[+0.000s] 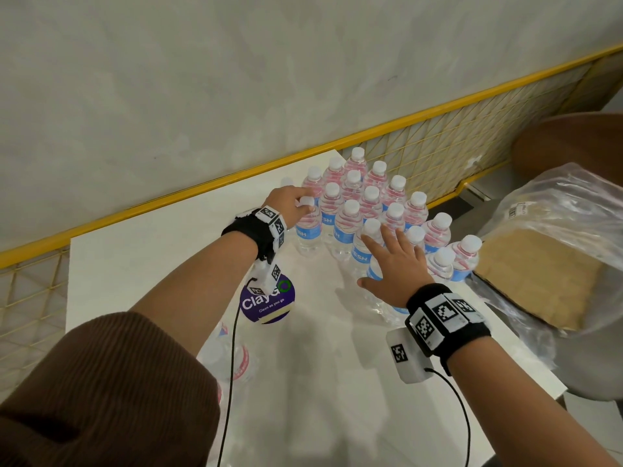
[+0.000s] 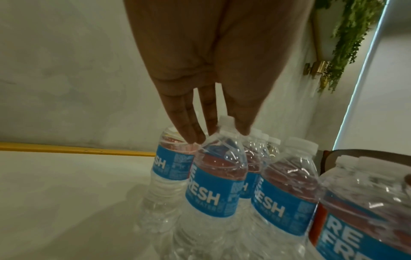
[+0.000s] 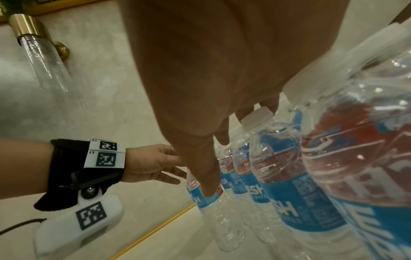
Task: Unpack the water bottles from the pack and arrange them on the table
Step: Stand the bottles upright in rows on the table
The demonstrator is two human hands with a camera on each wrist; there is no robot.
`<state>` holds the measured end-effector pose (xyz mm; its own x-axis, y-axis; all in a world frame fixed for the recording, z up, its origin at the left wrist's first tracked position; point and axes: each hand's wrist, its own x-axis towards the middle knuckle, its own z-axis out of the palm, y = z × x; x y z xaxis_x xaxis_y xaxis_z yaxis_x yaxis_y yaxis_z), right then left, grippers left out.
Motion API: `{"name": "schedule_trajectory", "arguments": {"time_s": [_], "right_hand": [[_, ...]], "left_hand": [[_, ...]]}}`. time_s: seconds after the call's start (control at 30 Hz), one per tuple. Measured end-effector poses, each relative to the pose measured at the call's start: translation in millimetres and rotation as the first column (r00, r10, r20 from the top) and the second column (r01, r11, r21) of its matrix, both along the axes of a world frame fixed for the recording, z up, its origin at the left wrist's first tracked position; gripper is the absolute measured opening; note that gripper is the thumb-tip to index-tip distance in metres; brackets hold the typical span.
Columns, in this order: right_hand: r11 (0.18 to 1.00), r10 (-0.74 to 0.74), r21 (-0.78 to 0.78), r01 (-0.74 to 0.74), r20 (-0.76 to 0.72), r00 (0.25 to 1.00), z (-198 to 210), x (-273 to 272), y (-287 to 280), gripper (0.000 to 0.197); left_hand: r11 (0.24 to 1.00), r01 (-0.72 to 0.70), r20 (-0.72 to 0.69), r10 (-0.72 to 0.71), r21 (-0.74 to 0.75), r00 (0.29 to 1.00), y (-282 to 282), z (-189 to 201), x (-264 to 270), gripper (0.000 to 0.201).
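Observation:
Several clear water bottles (image 1: 371,193) with white caps and blue labels stand packed together on the white table (image 1: 151,237). My left hand (image 1: 298,205) reaches to the leftmost front bottle (image 1: 307,230) and pinches its cap between thumb and fingers. In the left wrist view the fingertips (image 2: 198,137) sit at the neck of that bottle (image 2: 215,184). My right hand (image 1: 394,257) hovers open, fingers spread, over the front bottles, its index tip by a cap (image 1: 372,226). The right wrist view shows the palm (image 3: 211,79) above the row of bottles (image 3: 289,193).
The opened plastic wrap (image 1: 556,203) with its cardboard base (image 1: 536,274) lies on a chair to the right. A purple round sticker (image 1: 268,299) is on the table near my left wrist. A yellow mesh railing (image 1: 438,146) runs behind the table, against the wall.

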<state>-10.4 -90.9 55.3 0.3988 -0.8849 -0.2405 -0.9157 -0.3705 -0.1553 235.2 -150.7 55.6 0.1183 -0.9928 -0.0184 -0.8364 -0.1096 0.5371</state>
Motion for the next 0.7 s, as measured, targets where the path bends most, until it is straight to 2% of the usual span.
{"name": "schedule_trajectory", "arguments": {"time_s": [0.07,0.17,0.27,0.33,0.43,0.53,0.63,0.7], "right_hand": [[1.000,0.001,0.001,-0.001,0.007,1.000,-0.8,-0.8,0.0,0.085],[1.000,0.007,-0.010,-0.007,0.012,1.000,-2.2,-1.7,0.1,0.085],[1.000,0.013,-0.012,-0.013,0.013,1.000,-2.4,-1.7,-0.2,0.085],[1.000,0.013,-0.014,-0.013,0.013,1.000,-2.6,-1.9,0.0,0.085],[1.000,0.012,-0.017,-0.011,0.019,1.000,-3.7,-1.6,-0.9,0.085],[1.000,0.012,-0.016,-0.011,0.018,1.000,-3.6,-1.6,-2.0,0.085],[1.000,0.013,-0.019,-0.013,0.013,1.000,-3.6,-1.6,-2.1,0.085],[1.000,0.012,-0.017,-0.012,0.017,1.000,-3.9,-1.4,-2.2,0.085]], "left_hand": [[0.999,-0.026,-0.005,0.026,-0.036,1.000,0.3,-1.5,4.9,0.046],[0.964,-0.184,-0.086,0.170,-0.192,0.982,-3.3,-4.7,17.6,0.052],[0.976,-0.211,-0.064,0.207,-0.055,0.976,-10.0,-9.5,29.0,0.059],[0.979,-0.203,-0.060,0.203,0.004,0.977,-14.5,-12.8,30.4,0.055],[0.968,-0.249,-0.147,0.240,-0.043,0.960,-18.9,-16.5,27.5,0.043],[0.953,-0.295,-0.202,0.278,-0.063,0.939,-23.0,-17.4,26.9,0.043],[0.960,-0.277,-0.175,0.267,-0.038,0.948,-23.1,-18.5,26.3,0.051],[0.953,-0.270,-0.116,0.255,-0.138,0.960,-16.2,-18.1,23.4,0.058]]}}
